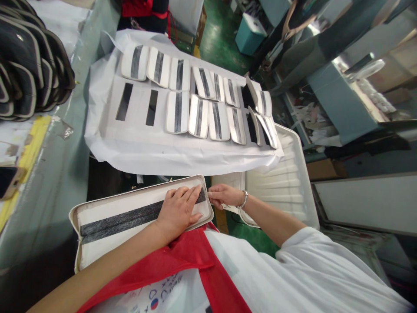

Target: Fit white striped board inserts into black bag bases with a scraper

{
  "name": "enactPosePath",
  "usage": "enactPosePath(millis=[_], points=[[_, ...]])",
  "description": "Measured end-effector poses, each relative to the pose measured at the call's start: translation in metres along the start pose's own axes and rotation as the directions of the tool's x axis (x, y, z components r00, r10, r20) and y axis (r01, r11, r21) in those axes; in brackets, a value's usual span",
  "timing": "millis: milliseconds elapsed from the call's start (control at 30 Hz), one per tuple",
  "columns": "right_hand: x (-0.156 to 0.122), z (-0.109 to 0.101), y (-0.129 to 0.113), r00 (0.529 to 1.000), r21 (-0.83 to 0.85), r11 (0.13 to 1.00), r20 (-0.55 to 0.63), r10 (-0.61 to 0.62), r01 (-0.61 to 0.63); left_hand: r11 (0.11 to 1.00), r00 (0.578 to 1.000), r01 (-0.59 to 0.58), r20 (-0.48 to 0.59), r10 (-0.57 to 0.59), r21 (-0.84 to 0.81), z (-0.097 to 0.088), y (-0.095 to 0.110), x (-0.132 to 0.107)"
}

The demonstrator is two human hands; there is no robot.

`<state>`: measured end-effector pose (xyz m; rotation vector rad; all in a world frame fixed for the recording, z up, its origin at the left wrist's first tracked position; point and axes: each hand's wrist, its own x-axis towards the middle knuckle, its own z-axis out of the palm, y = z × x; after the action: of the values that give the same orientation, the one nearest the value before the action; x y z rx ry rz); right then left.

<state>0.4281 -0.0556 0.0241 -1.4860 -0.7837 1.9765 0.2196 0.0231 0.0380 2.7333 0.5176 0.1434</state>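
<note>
A long white panel (124, 206) with a raised rim and a dark strip (122, 221) along its middle lies in front of my body. My left hand (179, 208) rests flat on the strip near the panel's right end, fingers stretched out. At that end's rim, my right hand (224, 195) has its fingers pinched together. What sits between those fingertips is too small to tell. Beyond them, several smaller white padded panels (177, 112) with dark middle strips lie in two rows on a white sheet (140, 150).
Dark stacked pieces with pale edges (29, 65) and a phone (9, 181) lie on the left bench (74, 100). A large white ribbed tub (276, 174) stands to the right. Farther off are a teal box (250, 34) and shelving (342, 95).
</note>
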Motion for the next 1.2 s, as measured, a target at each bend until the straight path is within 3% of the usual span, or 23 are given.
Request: enactPosePath(millis=[133,400,700,967,1067,1133,1167,1200], points=[[0.001,0.003,-0.002,0.995,-0.117,0.993,-0.097,0.002,-0.014,1.0,1.0,0.014,0.019,-0.014,-0.005,0.001,0.0,0.002],[0.0,0.004,-0.018,0.974,-0.382,0.909,-0.207,0.093,-0.168,0.999,1.0,-0.003,0.024,0.004,-0.036,0.003,0.0,0.003],[0.0,0.004,-0.025,0.986,-0.407,0.902,-0.143,0.09,-0.141,0.995,0.994,0.075,0.085,-0.07,-0.065,-0.009,0.007,0.009],[0.004,0.016,-0.025,0.981,-0.432,0.887,-0.167,0.099,-0.163,0.954,0.993,0.112,0.06,-0.099,-0.279,-0.024,0.015,-0.009],[-0.002,0.022,-0.024,0.973,-0.429,0.885,-0.208,0.097,-0.18,0.871,0.993,0.038,-0.081,-0.089,-0.49,-0.05,0.013,-0.033],[-0.005,0.025,-0.022,0.967,-0.402,0.895,-0.233,0.107,-0.196,0.799,0.95,0.028,-0.234,-0.209,-0.601,-0.071,-0.004,-0.062],[-0.006,0.026,-0.022,0.964,-0.382,0.903,-0.244,0.109,-0.199,0.755,0.895,0.075,-0.289,-0.339,-0.651,-0.08,-0.018,-0.081],[-0.006,0.027,-0.021,0.962,-0.357,0.913,-0.25,0.11,-0.197,0.697,0.793,0.177,-0.319,-0.519,-0.694,-0.086,-0.035,-0.101]])
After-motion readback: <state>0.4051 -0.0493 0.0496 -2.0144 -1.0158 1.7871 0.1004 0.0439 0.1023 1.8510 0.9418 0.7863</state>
